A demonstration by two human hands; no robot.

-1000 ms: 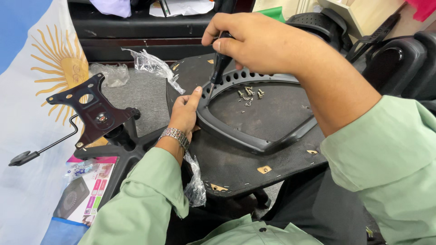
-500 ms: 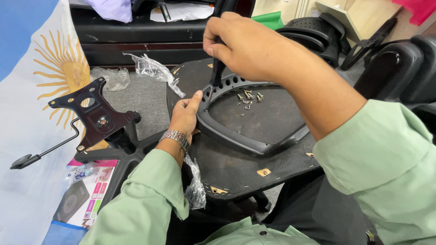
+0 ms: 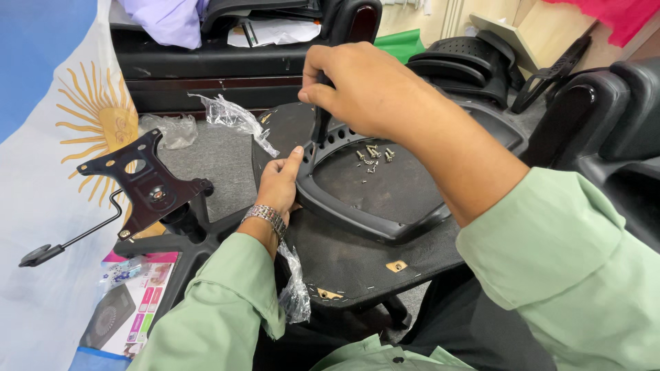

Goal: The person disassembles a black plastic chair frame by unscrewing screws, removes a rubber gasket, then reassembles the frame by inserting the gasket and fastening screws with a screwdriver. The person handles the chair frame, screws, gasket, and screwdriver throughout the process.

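Grey carpet floor [image 3: 220,161]: chair base [image 3: 175,237], crumpled plastic [image 3: 165,129], leaflet [image 3: 134,306]
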